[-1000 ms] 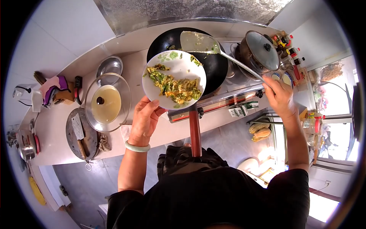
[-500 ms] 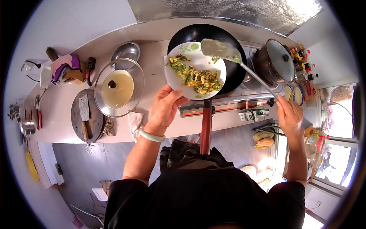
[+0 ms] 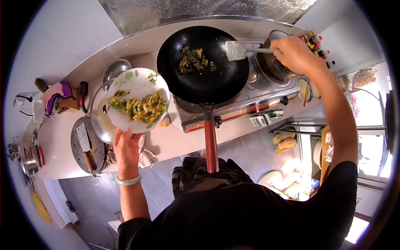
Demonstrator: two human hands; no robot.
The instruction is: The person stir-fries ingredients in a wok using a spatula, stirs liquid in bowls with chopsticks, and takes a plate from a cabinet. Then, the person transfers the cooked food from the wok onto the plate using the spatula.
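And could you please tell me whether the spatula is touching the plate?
Apart: the head view shows a wide stretch of wok between spatula and plate.

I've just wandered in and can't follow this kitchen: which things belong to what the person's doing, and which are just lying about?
In use:
- plate of food, in the left hand
- spatula, in the right hand
- wok with food in it

Apparently just lying about:
- cleaver on the round board
- metal bowl
- squash-like vegetables
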